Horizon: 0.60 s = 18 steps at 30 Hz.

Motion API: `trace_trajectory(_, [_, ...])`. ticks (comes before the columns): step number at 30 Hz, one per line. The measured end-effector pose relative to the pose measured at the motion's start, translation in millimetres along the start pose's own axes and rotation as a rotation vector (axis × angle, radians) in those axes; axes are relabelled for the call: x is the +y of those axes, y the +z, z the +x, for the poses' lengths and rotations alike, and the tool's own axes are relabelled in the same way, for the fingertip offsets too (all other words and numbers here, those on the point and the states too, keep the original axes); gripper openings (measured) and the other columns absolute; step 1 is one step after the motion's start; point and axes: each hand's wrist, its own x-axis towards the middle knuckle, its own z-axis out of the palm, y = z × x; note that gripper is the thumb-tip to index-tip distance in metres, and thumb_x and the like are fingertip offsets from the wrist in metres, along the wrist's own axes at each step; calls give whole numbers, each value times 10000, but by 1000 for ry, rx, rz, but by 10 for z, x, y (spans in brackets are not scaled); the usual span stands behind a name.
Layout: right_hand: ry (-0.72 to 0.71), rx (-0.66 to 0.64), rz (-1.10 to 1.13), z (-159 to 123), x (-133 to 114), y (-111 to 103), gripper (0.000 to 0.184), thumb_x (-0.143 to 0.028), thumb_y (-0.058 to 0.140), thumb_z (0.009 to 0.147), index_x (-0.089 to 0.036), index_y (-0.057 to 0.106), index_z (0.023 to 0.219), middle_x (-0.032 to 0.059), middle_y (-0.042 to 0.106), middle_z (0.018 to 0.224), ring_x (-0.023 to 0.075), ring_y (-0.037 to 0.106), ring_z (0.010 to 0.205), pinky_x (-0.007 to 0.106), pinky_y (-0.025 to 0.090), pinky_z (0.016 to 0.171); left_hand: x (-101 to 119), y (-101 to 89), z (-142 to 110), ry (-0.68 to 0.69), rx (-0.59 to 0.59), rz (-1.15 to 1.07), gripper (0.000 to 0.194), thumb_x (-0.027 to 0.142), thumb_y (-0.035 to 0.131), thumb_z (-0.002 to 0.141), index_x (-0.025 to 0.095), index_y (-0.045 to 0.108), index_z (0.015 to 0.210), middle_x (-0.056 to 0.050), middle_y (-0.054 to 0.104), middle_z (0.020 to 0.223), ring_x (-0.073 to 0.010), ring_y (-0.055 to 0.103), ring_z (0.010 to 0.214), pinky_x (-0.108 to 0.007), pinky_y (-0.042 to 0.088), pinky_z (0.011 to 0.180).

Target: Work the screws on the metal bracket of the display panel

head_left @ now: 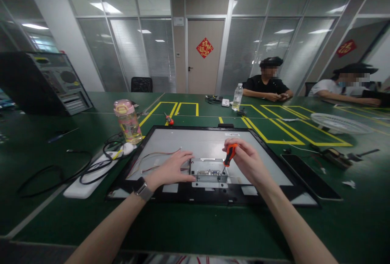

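Observation:
My right hand (245, 156) is closed round an orange and black screwdriver (230, 154). The screwdriver slants down, its shaft reaching the right part of a silver metal bracket (209, 162). At the bracket's left edge lies my left hand (171, 169), its fingers stretched out and apart, thumb and fingertips touching the metal. A row of connectors shows along the bracket. Beneath it is a flat display panel (201, 140) with a black frame, lying back side up. Thin coloured wires (152, 153) run over the panel to the left and pass partly behind my left hand.
A white power strip (88, 178) with black cables and a pink-lidded bottle (128, 122) stand left. A black slab (309, 176) lies right of the panel. Farther off are a red-handled tool (169, 120), a water bottle (237, 97), a computer case (61, 81) and two seated people.

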Motion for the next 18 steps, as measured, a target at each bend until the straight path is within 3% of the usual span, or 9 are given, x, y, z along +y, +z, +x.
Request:
trace_trajectory(6, [37,-25,-5,-11,-16,18,270,-450,630,857,-280,696,1057,48,679,849,206,636,827,366,526,756,1,-1,-2,-1,6,-13,731,619,697,735,239,510,1331,-97,458,1439,-311,405,1330,-485,239,1159])
trace_trajectory(9, [14,-14,20,-7,-3,25,215,-448,630,857,-290,707,981,38,664,890,203,632,853,381,525,800,-4,4,-1,-4,1,-13,737,628,689,738,231,507,1332,-102,451,1444,-304,404,1332,-484,235,1161])
trace_trajectory(13, [-25,13,-32,-5,23,-9,182,-451,740,760,-294,732,853,23,646,913,194,632,839,373,528,822,-8,12,3,16,18,-11,726,619,700,733,237,517,1324,-99,460,1438,-300,414,1327,-480,215,1169])
trace_trajectory(18, [29,-50,-52,-16,-5,-21,272,-440,630,862,-295,702,1080,50,699,898,217,655,880,374,544,764,11,1,3,-4,11,-10,734,607,711,728,242,510,1333,-100,460,1440,-305,416,1326,-484,229,1162])
